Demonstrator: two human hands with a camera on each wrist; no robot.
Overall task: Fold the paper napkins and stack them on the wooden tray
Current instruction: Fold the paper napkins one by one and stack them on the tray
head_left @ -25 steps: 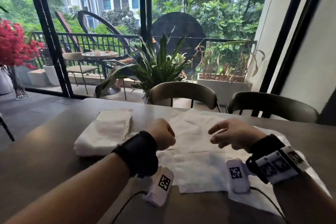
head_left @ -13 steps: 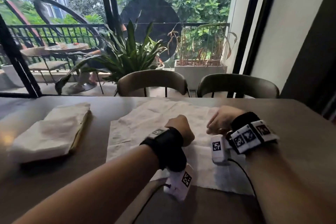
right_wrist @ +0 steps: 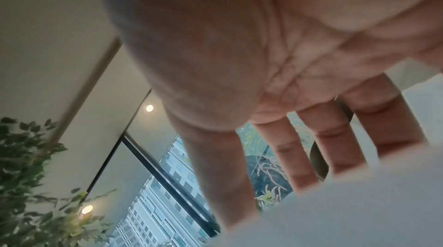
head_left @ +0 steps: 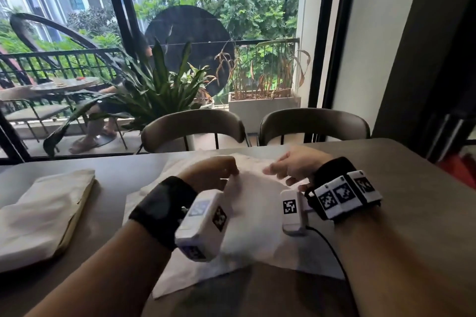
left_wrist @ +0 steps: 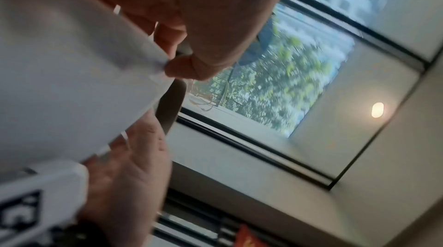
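A white paper napkin (head_left: 255,216) rises off the table in the middle, bowed upward over other spread napkins (head_left: 180,273). My left hand (head_left: 231,175) pinches its near-left corner between thumb and finger; the left wrist view shows the pinch (left_wrist: 172,65) on the napkin's edge (left_wrist: 72,80). My right hand (head_left: 291,170) hovers just right of it with straight fingers. In the right wrist view its palm (right_wrist: 275,99) is spread and the fingertips pass behind the napkin (right_wrist: 347,213). At the left, the wooden tray (head_left: 74,221) carries a stack of folded napkins (head_left: 43,211).
The brown table (head_left: 412,213) runs to a far edge with two dark chairs (head_left: 190,123) (head_left: 314,121) tucked behind it. A cable (head_left: 332,247) trails from my right wrist device across the napkins. Beyond the chairs are a window, plants and a balcony.
My left hand has taken the napkin corner and lifted it, so the sheet now bows up. The right hand's fingers have straightened. The view has shifted right, moving the tray further left.
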